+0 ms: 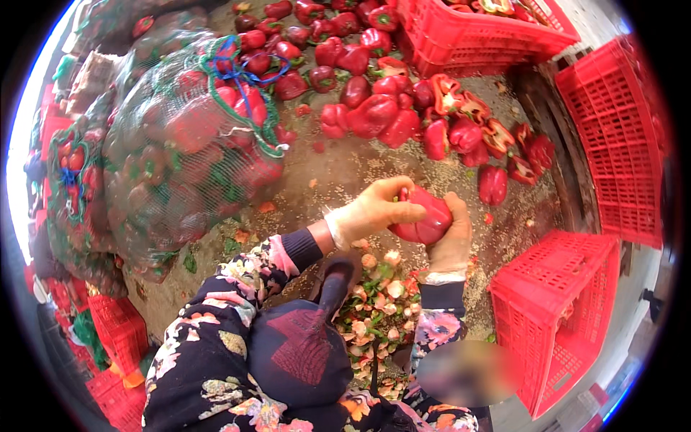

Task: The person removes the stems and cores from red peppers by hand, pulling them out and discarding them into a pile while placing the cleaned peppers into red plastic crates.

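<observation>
My gloved left hand (374, 212) and gloved right hand (448, 241) both grip one whole red bell pepper (428, 219), fingers curled around its two sides. Below them, between my forearms, lies a pile of cut pepper cores (381, 309) with green stems and scattered seeds. Just beyond my hands, several red peppers (381, 115) are heaped on the brown, seed-strewn surface, some cut open (497, 133) with pale insides showing. A single pepper (492, 186) sits a little to the right of the heap.
Green mesh sacks full of peppers (173, 137) fill the left side, with red crates (119, 335) behind. A red crate with peppers (482, 43) stands at the top. Another stands at right (608, 137), and a tipped one (540, 273) lies near my right arm.
</observation>
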Available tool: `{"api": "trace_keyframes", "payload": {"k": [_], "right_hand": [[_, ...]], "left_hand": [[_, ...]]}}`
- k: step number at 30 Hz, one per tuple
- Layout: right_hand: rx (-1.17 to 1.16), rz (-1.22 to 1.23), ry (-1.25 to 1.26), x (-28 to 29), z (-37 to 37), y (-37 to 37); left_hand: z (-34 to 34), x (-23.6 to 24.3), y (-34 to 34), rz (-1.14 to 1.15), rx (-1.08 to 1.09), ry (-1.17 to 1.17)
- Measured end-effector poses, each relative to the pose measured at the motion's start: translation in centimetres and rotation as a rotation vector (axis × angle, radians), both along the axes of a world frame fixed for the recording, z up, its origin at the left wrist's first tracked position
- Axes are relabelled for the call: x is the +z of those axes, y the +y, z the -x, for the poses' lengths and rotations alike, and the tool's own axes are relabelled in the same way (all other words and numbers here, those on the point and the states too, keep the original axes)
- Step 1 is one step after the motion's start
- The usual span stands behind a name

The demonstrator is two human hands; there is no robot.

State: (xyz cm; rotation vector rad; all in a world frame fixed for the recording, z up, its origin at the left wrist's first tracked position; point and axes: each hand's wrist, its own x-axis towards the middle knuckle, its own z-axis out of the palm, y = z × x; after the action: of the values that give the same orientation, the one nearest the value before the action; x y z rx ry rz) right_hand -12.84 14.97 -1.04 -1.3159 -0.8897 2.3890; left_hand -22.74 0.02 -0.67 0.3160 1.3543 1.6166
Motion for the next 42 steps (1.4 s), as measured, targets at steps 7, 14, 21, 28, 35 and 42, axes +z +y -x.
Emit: {"api": "trace_keyframes", "payload": {"k": [7,14,21,28,35,42], "right_hand": [[0.055,0.097,0.060,-3.0,-0.5,1.4],[-0.121,0.129,0.036,-2.0,-2.3,3.9],[0.208,-0.690,-0.147,1.1,-2.5,3.5],[0.338,-0.749,0.029,2.6,-1.3,3.1],[0.689,-1.345,0.223,3.5,-0.4,1.2],[0.376,-0.163,0.292,5.7,-4.1,1.8]], "left_hand": [[-2.4,1.5,-0.1,0.019,0.113,0.169],[0.9,3.1,-3.1,-0.187,-0.163,0.268],[13.4,-8.7,-0.4,0.668,0.299,1.325],[8.4,-9.7,0.2,0.569,0.103,1.350],[0.3,0.6,-0.4,0.068,0.014,1.137],[1.4,6.6,-1.6,-0.284,-0.309,-0.215]]}}
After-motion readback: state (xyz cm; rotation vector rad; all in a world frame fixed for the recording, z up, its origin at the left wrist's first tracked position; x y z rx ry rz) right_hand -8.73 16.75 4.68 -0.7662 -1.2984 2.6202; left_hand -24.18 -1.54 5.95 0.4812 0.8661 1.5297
